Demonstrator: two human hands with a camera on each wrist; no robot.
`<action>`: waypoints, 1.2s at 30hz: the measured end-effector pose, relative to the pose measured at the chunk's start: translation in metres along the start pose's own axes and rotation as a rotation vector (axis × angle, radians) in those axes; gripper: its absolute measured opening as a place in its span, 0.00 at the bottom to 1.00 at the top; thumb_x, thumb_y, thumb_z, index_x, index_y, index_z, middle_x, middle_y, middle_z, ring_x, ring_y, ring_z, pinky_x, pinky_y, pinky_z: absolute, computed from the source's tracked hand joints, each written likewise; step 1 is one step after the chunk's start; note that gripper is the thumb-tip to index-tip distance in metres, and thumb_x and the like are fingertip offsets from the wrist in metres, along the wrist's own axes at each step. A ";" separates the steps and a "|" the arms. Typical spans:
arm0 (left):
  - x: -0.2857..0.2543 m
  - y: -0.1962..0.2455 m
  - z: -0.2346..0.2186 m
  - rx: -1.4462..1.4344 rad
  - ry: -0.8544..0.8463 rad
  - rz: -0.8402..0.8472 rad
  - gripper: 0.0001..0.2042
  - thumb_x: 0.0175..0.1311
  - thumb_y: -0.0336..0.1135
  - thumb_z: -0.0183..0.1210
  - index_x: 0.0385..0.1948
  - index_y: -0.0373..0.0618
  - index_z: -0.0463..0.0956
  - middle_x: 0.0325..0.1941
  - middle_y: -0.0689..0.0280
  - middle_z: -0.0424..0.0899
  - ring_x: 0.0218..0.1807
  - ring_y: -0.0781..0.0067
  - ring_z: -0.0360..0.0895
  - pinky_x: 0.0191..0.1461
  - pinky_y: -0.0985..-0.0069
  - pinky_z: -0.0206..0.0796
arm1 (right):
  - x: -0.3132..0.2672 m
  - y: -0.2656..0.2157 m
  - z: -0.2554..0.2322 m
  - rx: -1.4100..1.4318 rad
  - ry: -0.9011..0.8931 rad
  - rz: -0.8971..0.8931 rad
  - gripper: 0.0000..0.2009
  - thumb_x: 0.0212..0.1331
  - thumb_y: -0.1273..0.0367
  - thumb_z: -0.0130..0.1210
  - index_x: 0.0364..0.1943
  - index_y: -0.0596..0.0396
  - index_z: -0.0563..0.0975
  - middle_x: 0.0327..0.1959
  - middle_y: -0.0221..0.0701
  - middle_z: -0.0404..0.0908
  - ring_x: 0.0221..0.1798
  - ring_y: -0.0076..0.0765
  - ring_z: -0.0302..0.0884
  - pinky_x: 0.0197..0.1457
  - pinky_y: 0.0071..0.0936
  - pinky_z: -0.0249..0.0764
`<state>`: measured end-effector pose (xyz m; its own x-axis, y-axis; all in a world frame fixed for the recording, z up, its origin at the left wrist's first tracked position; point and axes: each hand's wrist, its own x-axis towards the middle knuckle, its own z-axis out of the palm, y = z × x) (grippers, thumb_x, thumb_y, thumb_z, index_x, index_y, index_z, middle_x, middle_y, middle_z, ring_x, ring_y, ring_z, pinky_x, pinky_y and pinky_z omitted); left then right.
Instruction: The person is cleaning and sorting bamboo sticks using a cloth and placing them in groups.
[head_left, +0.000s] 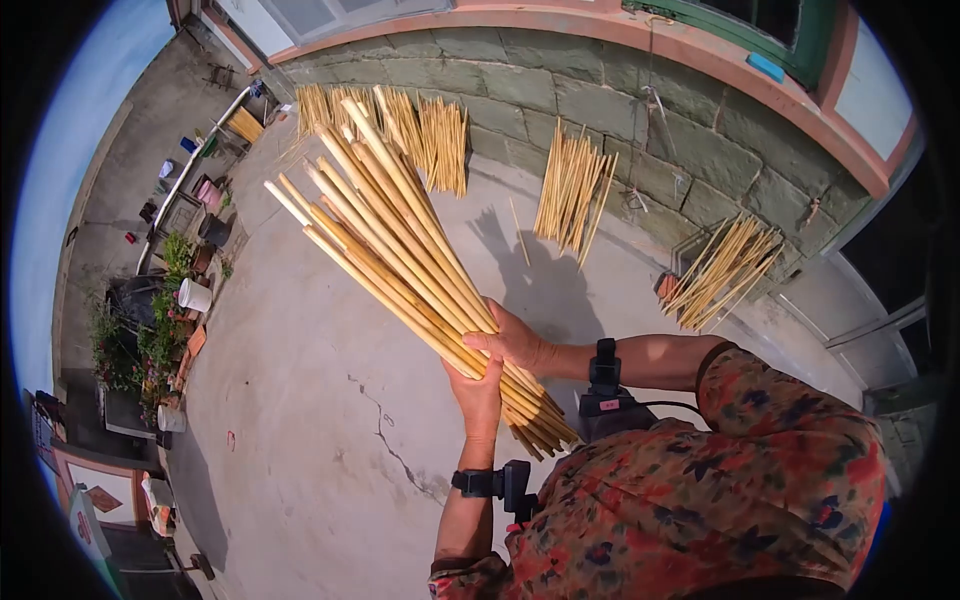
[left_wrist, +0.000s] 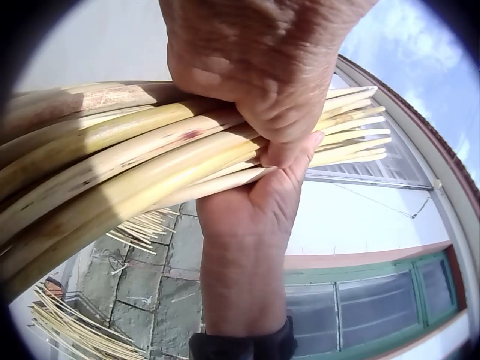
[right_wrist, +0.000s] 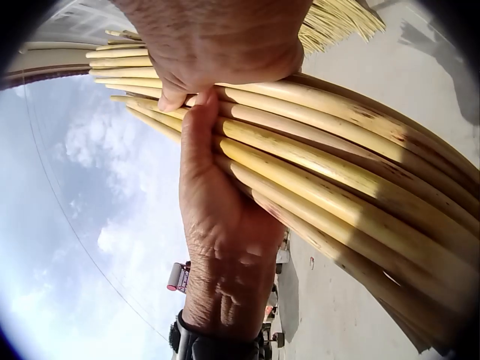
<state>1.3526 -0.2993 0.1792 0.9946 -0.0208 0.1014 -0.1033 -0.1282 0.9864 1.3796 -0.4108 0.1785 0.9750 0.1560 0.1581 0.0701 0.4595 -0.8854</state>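
A thick bundle of long, pale yellow stalks (head_left: 400,250) slants across the head view, its far ends fanned out at the upper left. My left hand (head_left: 474,392) grips it from below, near its lower part. Just above, my right hand (head_left: 515,340) holds the same bundle, and the two hands meet there. In the left wrist view the left hand (left_wrist: 255,67) wraps over the stalks (left_wrist: 135,172), with the right hand (left_wrist: 251,202) coming from beneath. The right wrist view has the right hand (right_wrist: 225,45) over the stalks and the left thumb lying along them.
More stalks lean in bunches (head_left: 443,145) against the stone wall (head_left: 620,90), including a middle bunch (head_left: 573,190) and a right-hand one (head_left: 728,268). A single stalk (head_left: 520,232) lies on the concrete floor (head_left: 300,400). Potted plants (head_left: 160,340) and a white bucket (head_left: 194,294) line the left side.
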 end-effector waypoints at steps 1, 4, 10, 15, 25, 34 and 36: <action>0.027 -0.002 0.006 0.042 -0.035 0.008 0.27 0.49 0.31 0.60 0.50 0.37 0.57 0.45 0.57 0.70 0.47 0.67 0.69 0.52 0.75 0.61 | 0.023 0.002 -0.013 0.025 0.028 -0.015 0.31 0.52 0.62 0.57 0.56 0.62 0.56 0.50 0.34 0.65 0.54 0.25 0.61 0.59 0.23 0.58; 0.084 -0.007 0.030 0.081 -0.081 -0.013 0.26 0.49 0.30 0.60 0.50 0.37 0.57 0.43 0.58 0.70 0.46 0.68 0.70 0.50 0.75 0.62 | 0.064 -0.002 -0.044 0.063 0.085 -0.027 0.32 0.50 0.58 0.58 0.54 0.62 0.57 0.47 0.34 0.66 0.51 0.24 0.62 0.57 0.22 0.60; 0.182 -0.030 0.066 0.027 -0.198 0.019 0.26 0.48 0.28 0.59 0.49 0.39 0.56 0.43 0.58 0.69 0.44 0.69 0.70 0.47 0.75 0.65 | 0.142 -0.010 -0.102 0.068 0.150 0.074 0.30 0.50 0.62 0.59 0.54 0.60 0.58 0.47 0.31 0.66 0.49 0.22 0.63 0.54 0.22 0.63; 0.250 -0.033 0.089 -0.039 -0.241 -0.031 0.27 0.47 0.26 0.59 0.50 0.40 0.56 0.44 0.59 0.69 0.45 0.69 0.70 0.48 0.74 0.65 | 0.199 -0.007 -0.137 0.035 0.234 0.001 0.31 0.50 0.64 0.58 0.57 0.59 0.57 0.48 0.31 0.67 0.51 0.24 0.63 0.55 0.22 0.62; 0.408 -0.083 0.094 -0.082 -0.560 -0.024 0.29 0.49 0.31 0.60 0.53 0.41 0.54 0.45 0.59 0.70 0.48 0.69 0.69 0.50 0.73 0.63 | 0.320 0.015 -0.179 0.000 0.443 -0.086 0.28 0.52 0.69 0.56 0.57 0.57 0.58 0.49 0.30 0.69 0.50 0.23 0.65 0.53 0.22 0.63; 0.515 -0.116 0.098 -0.106 -0.900 -0.012 0.33 0.49 0.33 0.61 0.56 0.41 0.52 0.51 0.58 0.67 0.53 0.67 0.66 0.56 0.72 0.58 | 0.393 0.042 -0.190 -0.057 0.736 -0.140 0.27 0.52 0.73 0.53 0.58 0.56 0.56 0.51 0.31 0.67 0.52 0.25 0.64 0.56 0.24 0.62; 0.531 -0.127 0.111 -0.129 -0.941 -0.003 0.31 0.49 0.32 0.61 0.55 0.40 0.54 0.49 0.58 0.68 0.52 0.67 0.67 0.55 0.72 0.59 | 0.400 0.051 -0.202 -0.022 0.737 -0.288 0.28 0.52 0.73 0.53 0.58 0.57 0.56 0.53 0.32 0.66 0.55 0.26 0.63 0.58 0.25 0.60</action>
<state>1.8926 -0.4037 0.0936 0.5746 -0.8184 0.0079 -0.0429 -0.0205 0.9989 1.8158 -0.5017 0.1081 0.8054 -0.5898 0.0590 0.3380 0.3753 -0.8631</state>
